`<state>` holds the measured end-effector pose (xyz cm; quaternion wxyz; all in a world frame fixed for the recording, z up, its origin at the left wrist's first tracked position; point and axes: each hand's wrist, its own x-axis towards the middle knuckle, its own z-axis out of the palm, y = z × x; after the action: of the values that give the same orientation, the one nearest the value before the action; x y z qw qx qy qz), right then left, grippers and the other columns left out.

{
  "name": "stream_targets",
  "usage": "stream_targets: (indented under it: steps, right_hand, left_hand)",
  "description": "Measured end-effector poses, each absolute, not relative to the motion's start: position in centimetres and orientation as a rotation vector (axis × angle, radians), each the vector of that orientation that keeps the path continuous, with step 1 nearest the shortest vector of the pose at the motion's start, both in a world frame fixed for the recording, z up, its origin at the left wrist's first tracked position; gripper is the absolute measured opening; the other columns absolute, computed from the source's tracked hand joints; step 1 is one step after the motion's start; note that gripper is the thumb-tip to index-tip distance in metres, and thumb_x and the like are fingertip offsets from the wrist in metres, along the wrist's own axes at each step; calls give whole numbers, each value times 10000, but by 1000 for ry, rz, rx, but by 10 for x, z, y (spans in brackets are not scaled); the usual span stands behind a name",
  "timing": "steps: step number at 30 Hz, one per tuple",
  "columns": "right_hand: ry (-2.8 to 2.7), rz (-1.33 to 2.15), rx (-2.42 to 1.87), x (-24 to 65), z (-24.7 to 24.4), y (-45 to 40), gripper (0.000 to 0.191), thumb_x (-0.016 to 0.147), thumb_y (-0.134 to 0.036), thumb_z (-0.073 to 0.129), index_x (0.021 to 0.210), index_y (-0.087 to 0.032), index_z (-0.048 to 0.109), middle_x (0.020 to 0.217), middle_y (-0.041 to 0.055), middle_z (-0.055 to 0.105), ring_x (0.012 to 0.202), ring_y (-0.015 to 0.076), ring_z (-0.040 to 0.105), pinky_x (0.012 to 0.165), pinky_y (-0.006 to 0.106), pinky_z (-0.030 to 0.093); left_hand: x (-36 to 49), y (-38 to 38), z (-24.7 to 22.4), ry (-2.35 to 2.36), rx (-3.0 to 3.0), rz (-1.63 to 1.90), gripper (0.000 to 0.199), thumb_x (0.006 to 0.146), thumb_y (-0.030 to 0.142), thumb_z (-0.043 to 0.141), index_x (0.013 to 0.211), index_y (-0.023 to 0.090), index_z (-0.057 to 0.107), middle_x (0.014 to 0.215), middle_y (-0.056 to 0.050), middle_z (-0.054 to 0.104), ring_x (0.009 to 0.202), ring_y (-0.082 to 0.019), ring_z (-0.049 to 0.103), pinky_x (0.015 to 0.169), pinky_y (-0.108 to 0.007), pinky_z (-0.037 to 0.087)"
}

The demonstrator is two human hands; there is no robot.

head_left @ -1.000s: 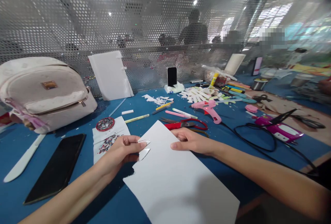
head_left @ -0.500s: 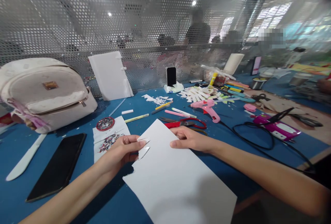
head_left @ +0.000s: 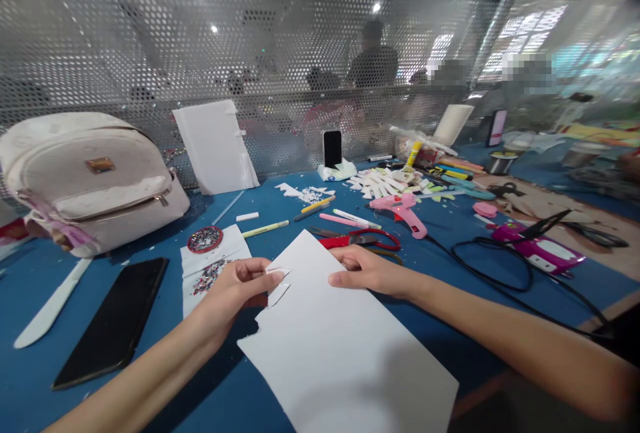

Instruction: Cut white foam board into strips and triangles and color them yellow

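Note:
A stiff white sheet (head_left: pixel 345 346), which looks like foam board, is tilted in front of me with a corner pointing away. Its left edge is ragged, with a lifted, torn flap. My left hand (head_left: pixel 245 283) pinches that torn edge between thumb and fingers. On the opposite edge, my right hand (head_left: pixel 367 269) grips the board, thumb on top and fingers partly hidden beneath. Just beyond the board lie red-handled scissors (head_left: pixel 360 239). Left of my left hand, a white paper (head_left: pixel 189 266) bears loose sequins and a round red-rimmed dish (head_left: pixel 205 239) of them.
A black phone (head_left: pixel 113 323) and a white plastic knife (head_left: pixel 53 306) lie left, before a pale backpack (head_left: pixel 95 186). A pink glue gun (head_left: pixel 403 211) trails its black cord rightward past a purple power strip (head_left: pixel 537 246). Pens, white scraps (head_left: pixel 383 181) and a propped phone (head_left: pixel 332 148) stretch behind.
Both hands keep their hold on the board, with almost no movement. The view has shifted very slightly, and a person behind the perforated screen has moved a little left.

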<state>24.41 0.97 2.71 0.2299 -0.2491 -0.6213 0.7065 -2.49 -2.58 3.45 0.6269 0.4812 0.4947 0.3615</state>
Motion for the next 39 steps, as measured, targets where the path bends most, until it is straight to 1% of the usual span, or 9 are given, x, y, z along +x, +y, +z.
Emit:
stream_targets:
  steps: [4,10,16,18,22,25,29,32,39]
  right_hand:
    - [-1693,1935,-700,244,26,10,497,859,-408,772,1234,-102,658,973,96,757,780,159,726,605,182,536]
    - [-1776,1921,-758,245,21,11,535,834,-464,784,1222,-116,664,1004,88,742,798,161,704,645,201,523]
    - [-1835,1917,-756,242,18,9,499,882,-524,721,1229,-167,683,1052,57,720,827,142,670,685,194,502]
    - [-1849,1897,-756,241,16,9,515,882,-546,712,1222,-160,690,1028,56,719,810,138,663,676,190,497]
    - [-1860,1873,-751,240,13,10,515,890,-542,704,1227,-152,692,989,56,718,797,137,658,665,184,496]
    - [-1829,1906,-747,240,14,8,504,898,-531,701,1234,-156,690,1009,61,717,810,140,663,681,190,506]
    - [-1775,1950,-747,239,16,6,520,884,-531,716,1236,-149,687,1039,74,717,823,146,672,698,202,516]
    - [-1742,1971,-762,238,16,5,549,865,-546,728,1234,-141,686,1022,79,721,800,155,676,667,207,512]
    - [-1693,1960,-803,238,13,7,550,827,-561,755,1166,-131,712,920,55,709,725,141,654,628,207,497]
  left_hand:
    - [-26,-24,38,1110,1172,841,369,647,459,905,743,176,688,672,17,631,604,-102,566,570,-174,445]
    - [-23,-24,41,1072,1193,739,402,661,493,897,803,160,722,758,-31,702,657,-137,632,621,-210,486]
    - [-18,-30,37,1038,1083,672,410,668,511,881,812,161,725,745,-35,700,631,-128,626,593,-206,485]
    - [-16,-31,36,1036,1069,677,394,671,493,882,796,160,714,737,-32,692,613,-119,609,569,-196,470]
    - [-16,-32,33,1035,1086,738,378,649,446,902,724,150,679,636,8,621,540,-81,526,505,-162,394]
    - [-16,-32,30,1027,1098,767,391,635,442,908,696,146,660,620,11,607,539,-83,518,498,-162,375]
    - [-17,-30,26,1021,1096,764,428,648,494,899,734,134,685,643,-8,629,554,-98,547,515,-177,398]
    - [-18,-30,24,1021,1077,757,453,662,528,889,774,131,703,667,-23,654,568,-111,573,535,-191,425]
    - [-18,-32,22,1006,1011,764,403,643,476,912,782,149,722,697,-19,678,602,-119,605,586,-195,467]
